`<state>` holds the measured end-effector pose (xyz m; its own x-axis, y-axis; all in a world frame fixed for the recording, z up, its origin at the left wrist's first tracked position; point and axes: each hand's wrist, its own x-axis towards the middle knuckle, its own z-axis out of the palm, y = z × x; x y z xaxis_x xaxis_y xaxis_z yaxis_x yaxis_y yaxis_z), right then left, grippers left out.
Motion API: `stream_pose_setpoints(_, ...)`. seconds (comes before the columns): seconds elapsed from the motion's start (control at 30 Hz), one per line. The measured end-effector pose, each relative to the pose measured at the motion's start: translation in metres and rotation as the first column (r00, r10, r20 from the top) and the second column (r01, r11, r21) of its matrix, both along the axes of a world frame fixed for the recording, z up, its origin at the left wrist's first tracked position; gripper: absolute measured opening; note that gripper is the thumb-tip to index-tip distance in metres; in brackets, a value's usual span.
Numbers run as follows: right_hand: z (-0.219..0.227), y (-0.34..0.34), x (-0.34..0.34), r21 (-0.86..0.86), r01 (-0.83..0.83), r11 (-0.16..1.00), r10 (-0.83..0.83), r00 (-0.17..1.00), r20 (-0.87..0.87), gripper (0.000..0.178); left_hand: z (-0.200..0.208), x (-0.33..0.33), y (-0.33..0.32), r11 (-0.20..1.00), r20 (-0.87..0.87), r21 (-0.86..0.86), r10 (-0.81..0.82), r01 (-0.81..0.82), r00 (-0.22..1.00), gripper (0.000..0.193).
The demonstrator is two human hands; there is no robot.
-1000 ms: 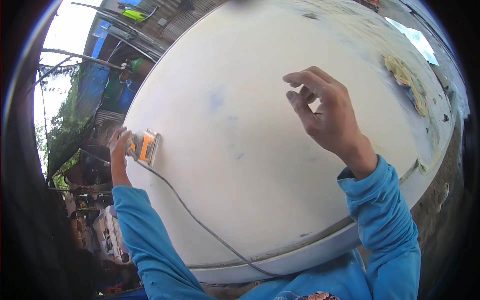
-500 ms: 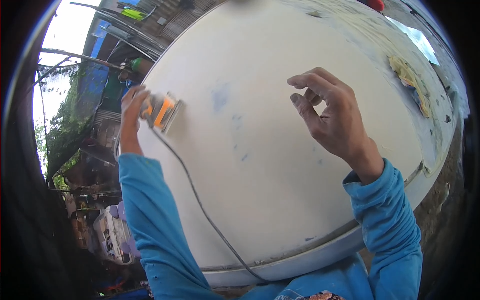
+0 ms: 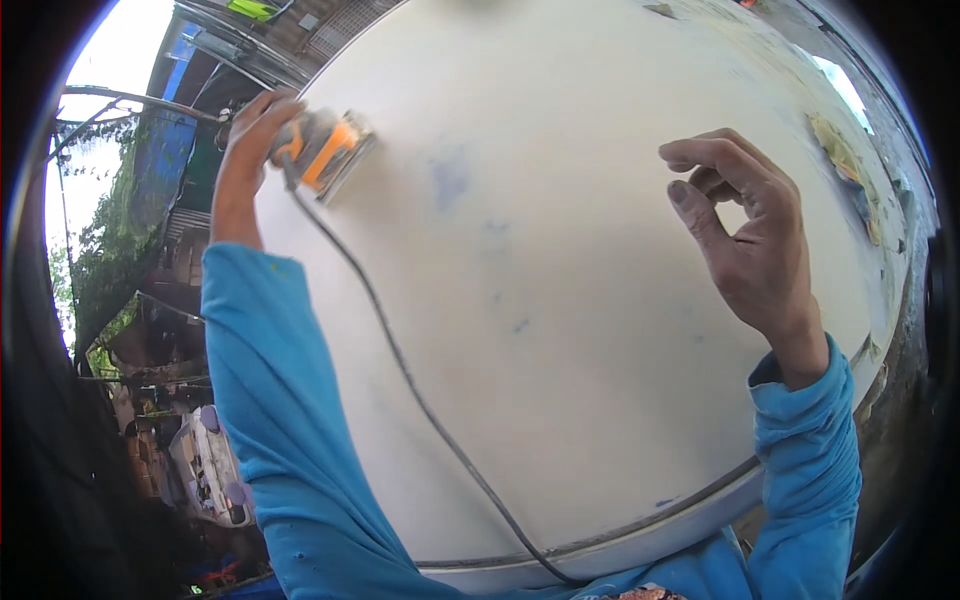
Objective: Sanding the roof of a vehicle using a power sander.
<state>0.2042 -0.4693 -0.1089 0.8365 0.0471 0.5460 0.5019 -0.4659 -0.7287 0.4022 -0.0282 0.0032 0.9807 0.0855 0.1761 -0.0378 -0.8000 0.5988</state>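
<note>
My left hand is wrapped round an orange and grey electric sander, whose flat pad rests on the broad white panel near its far left edge. A dark power cord runs from the sander back across the panel toward my body. Above the right part of the panel, my right hand hangs with its fingers loosely curled and a gap between thumb and forefinger; nothing is in it. Blue patches show through the pale surface between the two hands.
A crumpled yellowish cloth lies at the panel's far right. Metal bars stand beyond the left edge, with a white and purple container lower down. A dark groove follows the panel's near edge.
My left hand has slid the sander farther away along the left side of the panel. My right hand has shifted to the right, still empty. The view has moved slightly.
</note>
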Motion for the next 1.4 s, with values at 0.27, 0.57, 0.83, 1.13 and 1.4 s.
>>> stream_pose_setpoints(0.27,-0.004,0.003,0.001,-0.034,0.006,0.999,-0.005,1.0,0.025,0.018,0.009,-0.107,0.183,0.967,-0.013,0.059,0.251,-0.249,0.968,0.037)
stream_pose_setpoints(0.57,0.003,0.01,-0.002,0.009,-0.061,0.998,0.061,0.998,0.024,0.019,0.011,-0.151,0.214,0.936,-0.049,-0.117,0.33,-0.333,0.943,0.031)
stream_pose_setpoints(0.83,0.003,0.005,-0.001,-0.005,-0.055,0.998,0.055,0.997,0.05,0.018,0.003,-0.02,0.041,0.998,0.02,0.038,0.059,-0.059,0.998,0.037)
stream_pose_setpoints(1.13,0.0,0.002,-0.001,-0.038,-0.02,0.999,0.021,1.0,0.021,0.018,-0.007,0.067,-0.075,0.959,-0.037,0.043,-0.279,0.28,0.96,0.042)
stream_pose_setpoints(1.4,-0.004,0.002,-0.002,-0.09,0.021,0.996,-0.024,0.999,-0.025,0.018,0.006,0.011,0.076,0.987,0.018,0.163,-0.011,0.008,1.0,0.037)
